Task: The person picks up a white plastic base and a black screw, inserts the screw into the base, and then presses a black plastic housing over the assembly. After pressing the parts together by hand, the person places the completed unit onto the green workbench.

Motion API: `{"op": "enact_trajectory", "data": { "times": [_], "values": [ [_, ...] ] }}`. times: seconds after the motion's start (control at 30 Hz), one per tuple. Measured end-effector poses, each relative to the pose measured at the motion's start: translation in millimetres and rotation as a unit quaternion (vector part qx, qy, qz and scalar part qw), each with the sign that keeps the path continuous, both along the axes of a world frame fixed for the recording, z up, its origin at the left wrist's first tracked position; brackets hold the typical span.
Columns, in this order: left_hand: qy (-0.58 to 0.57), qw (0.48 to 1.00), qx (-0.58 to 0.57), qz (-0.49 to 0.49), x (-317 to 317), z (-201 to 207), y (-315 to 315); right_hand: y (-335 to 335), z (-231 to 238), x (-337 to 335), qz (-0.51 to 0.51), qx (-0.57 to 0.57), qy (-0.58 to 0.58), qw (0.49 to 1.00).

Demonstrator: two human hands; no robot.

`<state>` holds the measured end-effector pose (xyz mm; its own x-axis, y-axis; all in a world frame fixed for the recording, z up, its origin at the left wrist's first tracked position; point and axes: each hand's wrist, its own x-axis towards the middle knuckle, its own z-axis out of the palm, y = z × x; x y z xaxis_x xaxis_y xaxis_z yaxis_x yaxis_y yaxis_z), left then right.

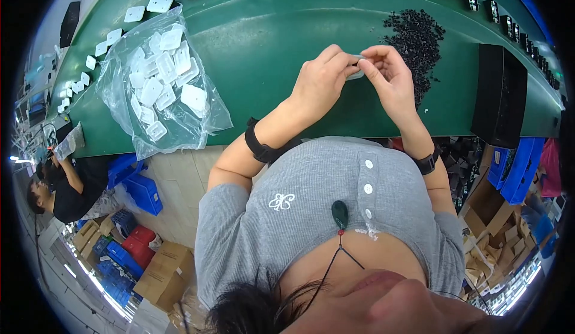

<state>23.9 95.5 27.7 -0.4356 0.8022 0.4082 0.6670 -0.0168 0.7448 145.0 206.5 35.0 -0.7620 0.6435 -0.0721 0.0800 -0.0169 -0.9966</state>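
Over the green table [269, 52], both my hands meet at a small pale white plastic cover [356, 75], mostly hidden by the fingers. My left hand [323, 79] is closed on its left side, fingers bent over the top. From the right, my right hand [390, 81] pinches at its edge with the thumb and fingertips. Something small and dark shows between the fingertips, too small to name. Just right of my right hand lies a pile of small black parts [414, 40]. To the left, a clear plastic bag [215, 115] holds several white plastic covers [165, 67].
A row of white covers [160, 3] curves along the far left side. Small black units with circuit boards [492, 10] line the far right. A black box [500, 94] stands at the right edge. Another person [66, 184] sits at left, near blue bins [142, 193] and a cardboard box [166, 274].
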Motion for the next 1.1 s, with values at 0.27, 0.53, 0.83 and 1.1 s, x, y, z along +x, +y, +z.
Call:
{"op": "enact_trajectory", "data": {
  "times": [0.27,0.53,0.83,1.1],
  "values": [
    [-0.295,0.948,-0.108,-0.060,5.6,14.8,-11.6,-0.4,17.5,9.1,0.031,0.255,-0.027,0.966],
    [-0.459,0.884,-0.069,-0.050,2.2,1.6,-21.3,-10.9,5.4,13.6,-0.001,0.263,-0.018,0.965],
    [-0.517,0.854,-0.037,-0.039,10.5,-1.7,-18.9,-15.3,4.0,8.4,-0.027,0.371,-0.030,0.928],
    [-0.525,0.849,0.039,-0.053,18.3,-7.5,-13.6,-23.9,-8.5,0.1,-0.092,0.334,-0.016,0.938]
  ]
}}
